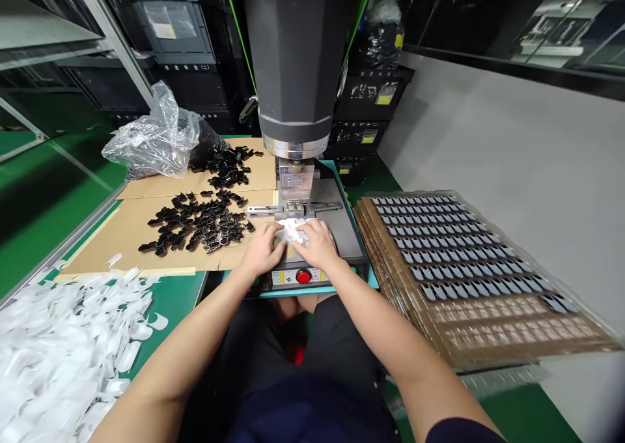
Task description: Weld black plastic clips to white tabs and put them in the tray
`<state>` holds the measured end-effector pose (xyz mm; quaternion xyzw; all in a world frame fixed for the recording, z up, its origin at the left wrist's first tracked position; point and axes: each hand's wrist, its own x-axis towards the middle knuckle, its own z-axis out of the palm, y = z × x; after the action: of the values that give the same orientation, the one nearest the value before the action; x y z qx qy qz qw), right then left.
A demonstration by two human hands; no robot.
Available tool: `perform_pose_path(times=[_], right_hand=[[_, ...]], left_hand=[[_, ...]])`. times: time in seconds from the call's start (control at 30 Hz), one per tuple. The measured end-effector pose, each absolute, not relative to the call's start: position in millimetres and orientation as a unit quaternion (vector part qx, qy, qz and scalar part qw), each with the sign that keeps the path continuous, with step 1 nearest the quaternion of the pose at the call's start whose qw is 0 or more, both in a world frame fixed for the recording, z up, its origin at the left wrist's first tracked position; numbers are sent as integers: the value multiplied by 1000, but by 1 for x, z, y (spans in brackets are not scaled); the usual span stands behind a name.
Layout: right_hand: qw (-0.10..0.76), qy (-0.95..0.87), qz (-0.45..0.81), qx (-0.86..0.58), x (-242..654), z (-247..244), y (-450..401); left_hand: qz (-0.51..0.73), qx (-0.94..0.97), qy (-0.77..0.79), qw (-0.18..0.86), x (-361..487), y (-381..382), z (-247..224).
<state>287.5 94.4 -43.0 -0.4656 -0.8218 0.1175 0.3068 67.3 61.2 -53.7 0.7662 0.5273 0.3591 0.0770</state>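
A small white plastic piece lies on the bed of a press-like machine, right under its metal head. From the left, my left hand has its fingers curled at the piece's edge, thumb toward the middle. My right hand grips the opposite side, its fingers over the edge. Part of the piece is covered by my fingers, and whatever lies beneath it is hidden. Metal clamp bars sit just beyond my fingertips. Below both hands, a red button is on the machine's front panel.
Loose black parts cover the cardboard at left, by a clear plastic bag. White plastic pieces are heaped at near left. At right, stacked trays hold rows of grey-and-black parts. Dark crates stand behind.
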Motion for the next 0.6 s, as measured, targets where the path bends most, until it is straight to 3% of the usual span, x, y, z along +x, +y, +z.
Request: perform_pose_path(times=[0.6], right_hand=[[285,-830,16,-479,278,-49,92]], left_hand=[[336,772,531,92,71,70,-60]])
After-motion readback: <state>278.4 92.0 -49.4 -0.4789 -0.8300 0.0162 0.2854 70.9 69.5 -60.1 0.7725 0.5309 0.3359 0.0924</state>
